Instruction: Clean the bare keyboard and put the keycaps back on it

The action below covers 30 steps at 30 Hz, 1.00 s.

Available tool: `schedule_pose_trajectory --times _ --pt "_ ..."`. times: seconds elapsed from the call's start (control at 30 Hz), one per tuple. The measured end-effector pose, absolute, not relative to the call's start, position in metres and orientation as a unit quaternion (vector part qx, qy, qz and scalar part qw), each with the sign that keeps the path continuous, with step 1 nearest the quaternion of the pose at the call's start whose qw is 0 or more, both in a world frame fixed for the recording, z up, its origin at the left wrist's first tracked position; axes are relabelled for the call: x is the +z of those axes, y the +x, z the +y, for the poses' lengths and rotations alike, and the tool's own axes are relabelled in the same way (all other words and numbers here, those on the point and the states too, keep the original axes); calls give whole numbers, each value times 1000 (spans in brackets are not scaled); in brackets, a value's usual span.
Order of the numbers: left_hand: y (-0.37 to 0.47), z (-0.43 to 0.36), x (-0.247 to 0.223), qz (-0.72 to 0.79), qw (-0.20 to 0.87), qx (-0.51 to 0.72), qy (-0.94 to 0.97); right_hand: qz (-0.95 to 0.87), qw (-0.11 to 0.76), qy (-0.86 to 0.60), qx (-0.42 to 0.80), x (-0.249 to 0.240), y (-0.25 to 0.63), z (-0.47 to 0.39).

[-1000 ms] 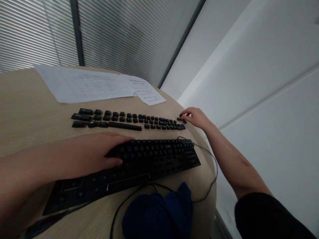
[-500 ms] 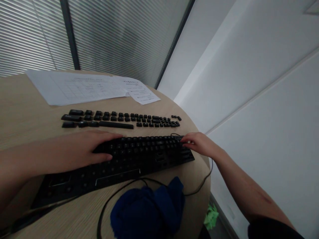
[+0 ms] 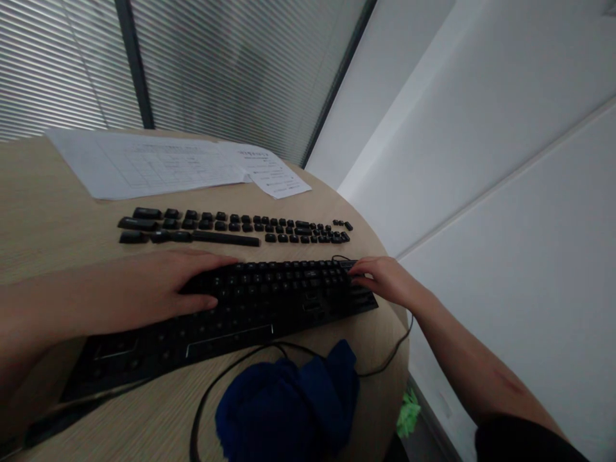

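A black keyboard (image 3: 231,321) lies across the wooden table, with keycaps on its far part and bare switch areas nearer me. My left hand (image 3: 163,289) rests over its left part, thumb and forefinger spread apart, the other fingers hidden. At the keyboard's far right corner, my right hand (image 3: 375,276) has its fingers bent close together over the keys; whether something small is between them is hidden. Beyond the keyboard, loose black keycaps (image 3: 233,224) lie in rows, with a long spacebar (image 3: 226,239) in the nearest row.
A crumpled blue cloth (image 3: 289,404) lies near the table's front edge, beside a black cable (image 3: 206,391). Printed papers (image 3: 168,163) lie at the back of the table (image 3: 43,212). A white wall stands at the right, and something green (image 3: 408,412) is below the table.
The view has shifted very slightly. Both hands keep nearly the same places on the keyboard, and the loose keycaps look unmoved.
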<state>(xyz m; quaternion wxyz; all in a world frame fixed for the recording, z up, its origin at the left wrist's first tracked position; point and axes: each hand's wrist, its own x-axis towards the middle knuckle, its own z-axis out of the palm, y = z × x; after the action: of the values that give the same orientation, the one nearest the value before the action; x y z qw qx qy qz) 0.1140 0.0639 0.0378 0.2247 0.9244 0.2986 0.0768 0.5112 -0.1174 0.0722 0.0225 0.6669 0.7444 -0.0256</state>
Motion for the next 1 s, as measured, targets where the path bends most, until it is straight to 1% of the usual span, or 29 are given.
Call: schedule_pose_trajectory --times 0.17,0.7,1.0 --pt "115 62 41 289 224 25 931 750 32 660 -27 74 511 -117" --pt "115 64 39 293 204 6 934 756 49 651 -53 82 507 -114" --pt "115 63 36 295 193 18 935 761 76 644 -35 84 506 -112"
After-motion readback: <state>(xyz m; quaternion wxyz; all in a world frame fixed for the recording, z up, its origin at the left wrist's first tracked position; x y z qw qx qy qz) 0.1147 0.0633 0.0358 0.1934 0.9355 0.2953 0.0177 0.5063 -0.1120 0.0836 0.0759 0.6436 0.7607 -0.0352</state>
